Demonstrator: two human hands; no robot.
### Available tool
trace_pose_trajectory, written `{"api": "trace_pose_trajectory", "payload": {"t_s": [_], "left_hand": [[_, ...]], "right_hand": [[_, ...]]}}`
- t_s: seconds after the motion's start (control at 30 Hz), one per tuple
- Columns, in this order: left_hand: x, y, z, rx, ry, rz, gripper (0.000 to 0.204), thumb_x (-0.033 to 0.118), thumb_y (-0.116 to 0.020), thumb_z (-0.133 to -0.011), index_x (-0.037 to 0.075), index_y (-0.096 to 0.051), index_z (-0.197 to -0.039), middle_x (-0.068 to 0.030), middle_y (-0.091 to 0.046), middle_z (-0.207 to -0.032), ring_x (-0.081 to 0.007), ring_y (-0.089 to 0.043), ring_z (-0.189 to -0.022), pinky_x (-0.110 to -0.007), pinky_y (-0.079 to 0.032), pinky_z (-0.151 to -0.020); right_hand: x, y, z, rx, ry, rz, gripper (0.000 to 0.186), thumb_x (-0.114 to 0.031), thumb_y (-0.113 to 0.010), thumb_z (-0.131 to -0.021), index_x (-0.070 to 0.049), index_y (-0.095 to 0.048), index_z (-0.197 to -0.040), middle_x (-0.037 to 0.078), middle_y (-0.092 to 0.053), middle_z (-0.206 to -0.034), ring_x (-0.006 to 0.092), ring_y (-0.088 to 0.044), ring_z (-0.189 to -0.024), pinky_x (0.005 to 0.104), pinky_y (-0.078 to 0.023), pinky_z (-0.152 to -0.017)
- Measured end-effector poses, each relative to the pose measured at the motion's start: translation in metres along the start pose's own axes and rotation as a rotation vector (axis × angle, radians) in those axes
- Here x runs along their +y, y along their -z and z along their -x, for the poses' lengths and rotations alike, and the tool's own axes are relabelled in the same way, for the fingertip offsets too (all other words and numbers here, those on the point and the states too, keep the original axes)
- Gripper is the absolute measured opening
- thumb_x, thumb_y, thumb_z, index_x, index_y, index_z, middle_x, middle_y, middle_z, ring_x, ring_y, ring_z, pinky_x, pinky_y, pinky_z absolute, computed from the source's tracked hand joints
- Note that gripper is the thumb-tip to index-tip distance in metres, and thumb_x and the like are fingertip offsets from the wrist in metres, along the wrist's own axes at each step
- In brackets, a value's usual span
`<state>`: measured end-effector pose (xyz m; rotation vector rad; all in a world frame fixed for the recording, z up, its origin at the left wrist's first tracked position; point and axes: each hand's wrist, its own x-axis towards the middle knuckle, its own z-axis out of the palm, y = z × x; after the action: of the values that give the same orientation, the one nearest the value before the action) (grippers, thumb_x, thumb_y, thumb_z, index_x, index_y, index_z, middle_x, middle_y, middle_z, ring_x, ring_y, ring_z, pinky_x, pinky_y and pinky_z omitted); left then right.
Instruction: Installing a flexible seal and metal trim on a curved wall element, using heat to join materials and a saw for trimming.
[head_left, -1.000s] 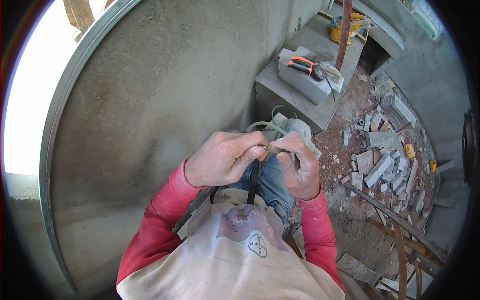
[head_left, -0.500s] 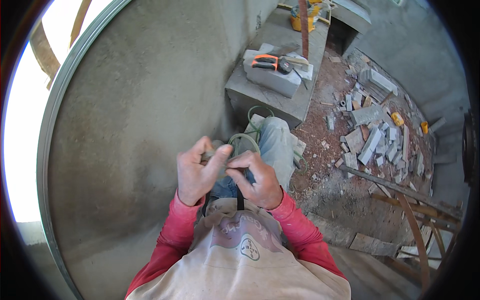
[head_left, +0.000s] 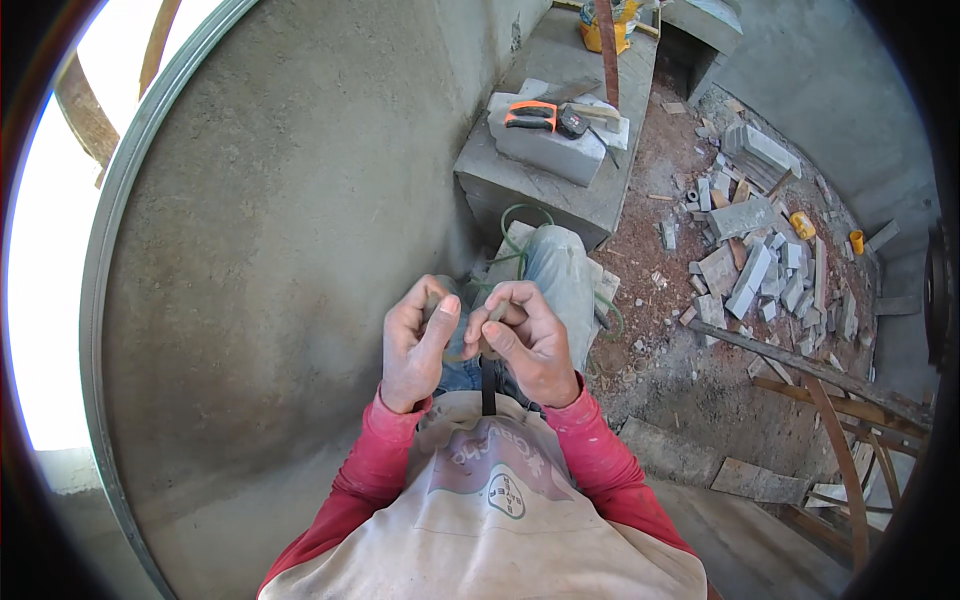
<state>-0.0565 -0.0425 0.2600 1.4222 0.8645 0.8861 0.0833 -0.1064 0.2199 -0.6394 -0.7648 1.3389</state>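
Both my hands are raised close together over my lap, fingers curled and thumbs up. Between thumb and fingers, my left hand (head_left: 412,345) pinches a greyish-green piece that looks like hose, mostly covered by the fingers. A similar short end of hose (head_left: 496,312) shows in the pinch of my right hand (head_left: 528,340). The fingertips of the two hands nearly meet. Beyond them, a thin green hose (head_left: 527,207) loops over the blocks beside my knee, and part of it reappears right of my leg.
Ahead, a concrete ledge (head_left: 520,205) bears a pale block (head_left: 550,155) with an orange-black handled tool (head_left: 531,116) and a tape measure (head_left: 572,122). Broken blocks (head_left: 748,280) litter the floor to the right, near a long bar (head_left: 790,362). A plastered wall (head_left: 270,250) rises on the left.
The pale hose loop that stood above my hands is no longer visible there. My right hand has turned, its fingers now curling upward, and my left hand has shifted slightly right.
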Motion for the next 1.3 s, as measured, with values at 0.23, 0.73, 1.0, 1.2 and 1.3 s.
{"api": "trace_pose_trajectory", "payload": {"t_s": [0.23, 0.73, 1.0, 1.2, 1.3], "left_hand": [[-0.02, 0.002, -0.005, 0.096, -0.15, -0.194, 0.038, 0.039, -0.048, -0.103, 0.002, -0.057, -0.099, -0.0014, -0.054, -0.079, -0.0064, -0.047, -0.071, -0.023, -0.039, -0.062], [-0.042, 0.025, 0.019, 0.145, -0.121, -0.043, 0.045, 0.046, -0.056, -0.099, 0.002, -0.059, -0.092, 0.0034, -0.05, -0.071, -0.0041, -0.04, -0.064, -0.022, -0.031, -0.055], [-0.052, 0.044, 0.026, 0.263, -0.105, 0.083, 0.053, 0.057, -0.052, -0.096, 0.004, -0.053, -0.091, 0.0029, -0.046, -0.078, -0.0033, -0.037, -0.065, -0.021, -0.029, -0.056], [-0.066, 0.05, 0.034, 0.292, -0.032, 0.18, 0.054, 0.058, -0.053, -0.095, 0.004, -0.057, -0.096, 0.002, -0.053, -0.083, -0.0052, -0.046, -0.074, -0.022, -0.044, -0.071], [-0.068, 0.049, 0.036, 0.288, -0.038, 0.205, 0.054, 0.058, -0.054, -0.095, 0.005, -0.057, -0.096, 0.0022, -0.053, -0.083, -0.0053, -0.046, -0.074, -0.021, -0.044, -0.07]], "right_hand": [[-0.014, -0.003, -0.014, 0.215, 0.393, 0.737, 0.021, -0.011, -0.08, -0.08, -0.003, -0.065, -0.093, 0.007, -0.065, -0.089, 0.0142, -0.063, -0.078, 0.0265, -0.05, -0.07], [-0.015, -0.03, -0.032, 0.042, 0.305, 0.818, 0.008, -0.011, -0.069, -0.089, -0.003, -0.071, -0.09, 0.006, -0.07, -0.081, 0.0188, -0.064, -0.068, 0.0299, -0.046, -0.069], [0.013, 0.03, -0.012, 0.381, 0.02, 0.828, 0.034, -0.017, -0.05, -0.1, 0.003, -0.054, -0.128, 0.021, -0.067, -0.115, 0.0316, -0.065, -0.104, 0.0377, -0.047, -0.096], [0.098, 0.103, 0.065, 0.136, -0.112, 1.669, 0.065, -0.027, -0.05, -0.099, 0.001, -0.024, -0.151, 0.023, -0.023, -0.158, 0.0407, -0.019, -0.146, 0.0512, -0.017, -0.117], [0.107, 0.103, 0.07, 0.156, -0.147, 1.651, 0.07, -0.032, -0.05, -0.098, 0.001, -0.021, -0.152, 0.023, -0.023, -0.157, 0.0408, -0.018, -0.147, 0.0517, -0.017, -0.117]]}}
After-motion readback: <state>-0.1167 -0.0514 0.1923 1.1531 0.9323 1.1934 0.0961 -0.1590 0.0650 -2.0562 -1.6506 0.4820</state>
